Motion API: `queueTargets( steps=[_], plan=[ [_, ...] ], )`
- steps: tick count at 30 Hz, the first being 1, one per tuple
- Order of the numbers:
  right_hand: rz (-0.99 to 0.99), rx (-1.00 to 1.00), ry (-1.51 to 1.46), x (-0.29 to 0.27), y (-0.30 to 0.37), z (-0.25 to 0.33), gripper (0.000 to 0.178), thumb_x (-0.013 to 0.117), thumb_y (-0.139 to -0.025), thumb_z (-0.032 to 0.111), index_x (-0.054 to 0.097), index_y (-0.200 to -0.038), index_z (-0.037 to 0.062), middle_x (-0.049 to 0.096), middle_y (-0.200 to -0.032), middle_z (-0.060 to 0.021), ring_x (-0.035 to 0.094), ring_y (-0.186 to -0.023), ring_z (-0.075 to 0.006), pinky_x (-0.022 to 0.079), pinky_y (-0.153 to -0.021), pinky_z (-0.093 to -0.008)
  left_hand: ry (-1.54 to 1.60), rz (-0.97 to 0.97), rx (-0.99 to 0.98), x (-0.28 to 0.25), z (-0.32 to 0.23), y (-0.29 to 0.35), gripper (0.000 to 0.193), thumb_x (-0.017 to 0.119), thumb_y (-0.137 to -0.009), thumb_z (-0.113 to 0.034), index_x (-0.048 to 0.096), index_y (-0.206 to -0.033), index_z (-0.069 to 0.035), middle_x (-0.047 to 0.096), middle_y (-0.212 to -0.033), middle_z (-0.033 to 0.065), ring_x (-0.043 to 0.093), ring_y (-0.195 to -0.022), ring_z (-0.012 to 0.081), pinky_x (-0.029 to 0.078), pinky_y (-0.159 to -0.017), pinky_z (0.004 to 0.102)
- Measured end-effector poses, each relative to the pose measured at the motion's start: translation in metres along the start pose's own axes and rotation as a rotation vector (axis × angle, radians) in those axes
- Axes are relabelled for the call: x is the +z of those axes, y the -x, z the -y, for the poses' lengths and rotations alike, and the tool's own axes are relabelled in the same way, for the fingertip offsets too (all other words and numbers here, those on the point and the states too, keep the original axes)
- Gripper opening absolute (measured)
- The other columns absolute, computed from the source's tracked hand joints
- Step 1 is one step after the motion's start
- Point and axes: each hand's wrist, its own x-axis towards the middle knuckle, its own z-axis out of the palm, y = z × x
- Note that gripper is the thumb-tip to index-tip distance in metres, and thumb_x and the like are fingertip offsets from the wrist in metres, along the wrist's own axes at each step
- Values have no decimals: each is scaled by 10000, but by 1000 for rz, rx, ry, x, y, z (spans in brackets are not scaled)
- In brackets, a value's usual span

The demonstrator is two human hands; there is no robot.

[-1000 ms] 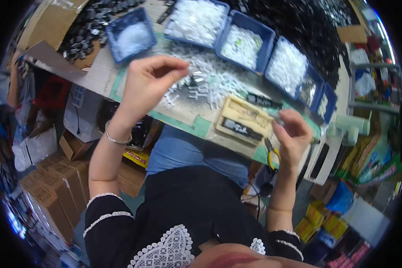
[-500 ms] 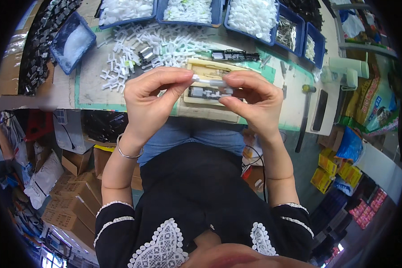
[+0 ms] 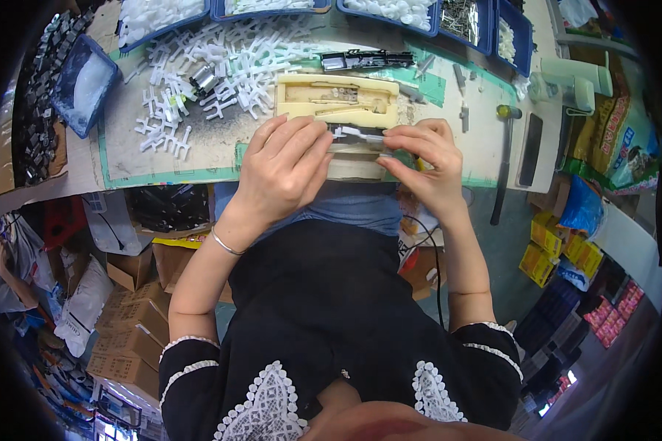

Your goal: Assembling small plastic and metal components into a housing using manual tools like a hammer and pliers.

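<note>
A slim white plastic part (image 3: 357,134) lies across a dark housing in the near part of a cream-coloured fixture (image 3: 337,112). My right hand (image 3: 428,163) pinches its right end, thumb and index finger close around it. Over the left end of the fixture, my left hand (image 3: 285,167) has its fingers curled together; whatever lies under its fingertips is hidden. A black mechanism (image 3: 366,60) rests just beyond the fixture.
Loose white branched parts (image 3: 232,62) pile up at the far left, a shiny metal-and-black piece (image 3: 204,79) among them. Blue bins (image 3: 511,44) line the back. A yellow-headed hammer (image 3: 503,158) and a dark flat bar (image 3: 529,154) lie at the right.
Both hands have gone down to the fixture with the white part, which was held up between them. My left fingers have left its tip and curled over the fixture's left end.
</note>
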Motion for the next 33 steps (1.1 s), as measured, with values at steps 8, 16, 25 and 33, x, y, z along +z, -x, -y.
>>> queueTargets(
  steps=[8,16,25,33],
  plan=[
    [111,-53,5,6,-3,-13,248,761,-618,122,685,-851,83,663,-917,-20,537,-868,-194,402,-801,-312,-31,-54,-20,14,-4,9,254,652,-697,-112,637,-945,-58,577,-1004,47,564,-894,181,401,-826,340],
    [-10,-47,202,13,4,-19,240,755,-632,178,688,-860,139,596,-931,3,507,-928,-202,346,-809,-333,-164,-72,10,21,0,10,293,662,-693,-169,642,-977,-101,564,-1029,39,558,-849,157,343,-795,297],
    [-422,61,-252,2,3,-21,273,611,-713,-25,515,-963,32,509,-1007,-116,491,-970,-227,371,-886,-324,-197,-343,-96,-69,68,-51,322,650,-698,-85,596,-1015,-64,571,-998,111,534,-913,271,379,-794,379],
    [-365,61,-323,11,-3,-18,236,597,-789,-1,504,-1006,9,526,-998,-82,489,-957,-175,351,-901,-302,-617,405,-802,-156,271,-99,309,619,-691,-238,661,-947,-70,642,-951,173,612,-910,326,479,-804,393]
  ],
)
